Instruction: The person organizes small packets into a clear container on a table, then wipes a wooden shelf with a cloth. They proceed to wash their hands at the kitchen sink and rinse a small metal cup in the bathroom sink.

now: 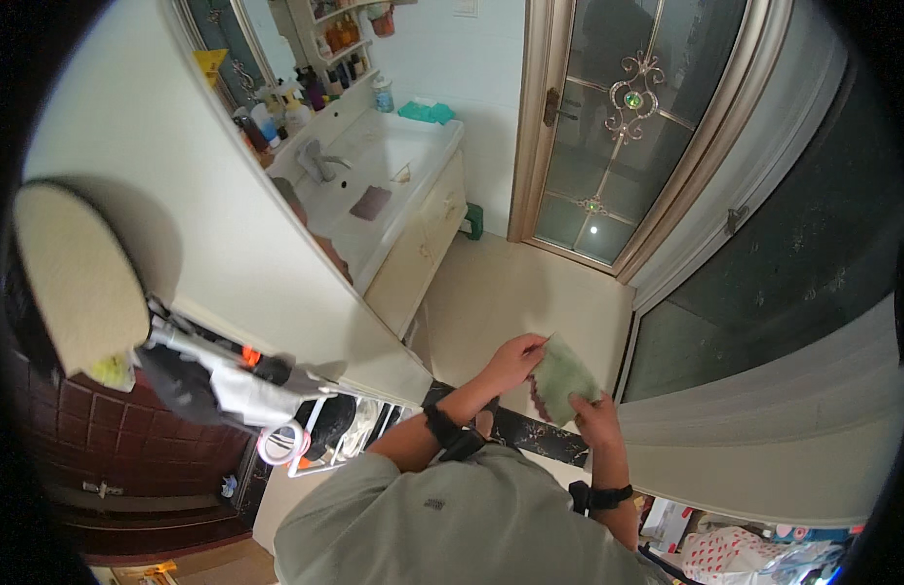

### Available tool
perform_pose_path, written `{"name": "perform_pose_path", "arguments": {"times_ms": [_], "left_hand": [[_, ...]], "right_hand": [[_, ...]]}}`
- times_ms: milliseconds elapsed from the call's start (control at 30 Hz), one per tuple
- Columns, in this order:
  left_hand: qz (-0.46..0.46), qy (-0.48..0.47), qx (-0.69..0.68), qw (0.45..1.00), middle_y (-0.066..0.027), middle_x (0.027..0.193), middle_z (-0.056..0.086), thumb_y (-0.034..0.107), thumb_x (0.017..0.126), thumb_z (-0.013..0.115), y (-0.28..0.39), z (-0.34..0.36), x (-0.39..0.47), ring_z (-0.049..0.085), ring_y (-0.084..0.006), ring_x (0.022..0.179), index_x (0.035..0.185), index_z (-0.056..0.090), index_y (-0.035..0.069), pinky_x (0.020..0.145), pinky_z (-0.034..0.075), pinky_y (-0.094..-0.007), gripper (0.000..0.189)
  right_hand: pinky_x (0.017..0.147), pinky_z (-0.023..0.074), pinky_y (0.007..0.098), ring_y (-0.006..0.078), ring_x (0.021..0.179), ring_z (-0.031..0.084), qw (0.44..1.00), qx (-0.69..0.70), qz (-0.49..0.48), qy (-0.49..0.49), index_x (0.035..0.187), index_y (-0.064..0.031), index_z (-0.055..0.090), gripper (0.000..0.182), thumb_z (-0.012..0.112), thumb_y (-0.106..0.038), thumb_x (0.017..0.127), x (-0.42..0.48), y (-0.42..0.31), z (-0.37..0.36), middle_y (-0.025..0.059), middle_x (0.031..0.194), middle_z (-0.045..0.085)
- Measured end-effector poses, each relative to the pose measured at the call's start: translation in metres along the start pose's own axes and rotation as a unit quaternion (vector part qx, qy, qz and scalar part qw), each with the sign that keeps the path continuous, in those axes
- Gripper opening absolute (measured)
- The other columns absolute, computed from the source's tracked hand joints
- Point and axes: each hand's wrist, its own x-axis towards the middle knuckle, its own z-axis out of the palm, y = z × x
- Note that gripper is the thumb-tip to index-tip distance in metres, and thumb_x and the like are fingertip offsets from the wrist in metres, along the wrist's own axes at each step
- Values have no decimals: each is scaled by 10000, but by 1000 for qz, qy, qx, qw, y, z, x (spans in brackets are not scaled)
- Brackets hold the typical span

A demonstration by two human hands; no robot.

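Observation:
A green cloth with a purplish-brown layer showing along its lower left edge is stretched between my two hands, in front of my body. My left hand pinches its upper left corner. At the lower right edge, my right hand grips it with the thumb on top. A purplish cloth lies flat in the white washbasin, below the metal faucet. Both my wrists wear black straps.
A vanity cabinet stands ahead on the left, past a white wall edge. Beyond the tiled floor is a framed glass door. A white wire rack is at my left; bags and boxes lie at lower right.

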Motion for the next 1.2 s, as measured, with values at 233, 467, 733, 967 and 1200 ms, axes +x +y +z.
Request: {"name": "perform_pose_path", "arguments": {"times_ms": [233, 467, 733, 967, 1200], "left_hand": [[91, -35, 22, 995, -95, 911, 604, 173, 910, 522, 32, -32, 114, 577, -151, 822, 1080, 555, 5, 748, 461, -286, 241], [75, 138, 7, 988, -103, 972, 568, 206, 927, 479, -8, -95, 175, 563, -183, 819, 1145, 506, 32, 737, 460, -310, 279], [15, 300, 83, 950, -96, 915, 575, 205, 934, 466, -9, -165, 248, 555, -184, 834, 1135, 500, 43, 740, 461, -326, 260], [-82, 353, -131, 923, -66, 938, 597, 183, 943, 477, 27, -194, 299, 554, -128, 774, 1130, 497, 44, 689, 469, -280, 234], [-14, 494, -140, 858, -64, 963, 606, 164, 942, 499, -4, -256, 287, 604, -142, 784, 1145, 481, 32, 656, 481, -265, 243]], "right_hand": [[871, 498, 412, 266, 1011, 600, 995, 64, -64, 34, 1200, 31, 493, 367, 592, -88, 867, 95, -64, -6, 136, 1135, 591], [797, 485, 324, 205, 960, 584, 993, 4, 34, -116, 1189, 38, 489, 394, 600, -154, 863, 227, -65, 6, 107, 1109, 577], [681, 455, 253, 139, 876, 557, 959, -96, 151, -221, 1228, 34, 442, 489, 623, -165, 819, 397, -97, 50, 76, 1051, 564], [839, 459, 312, 203, 1023, 548, 928, -200, 192, -250, 1259, 26, 439, 506, 657, -130, 830, 513, -146, 94, 113, 1158, 548], [889, 442, 343, 212, 1067, 527, 910, -148, 210, -326, 1269, -5, 442, 464, 619, -88, 848, 596, -136, 114, 98, 1203, 526]]}}
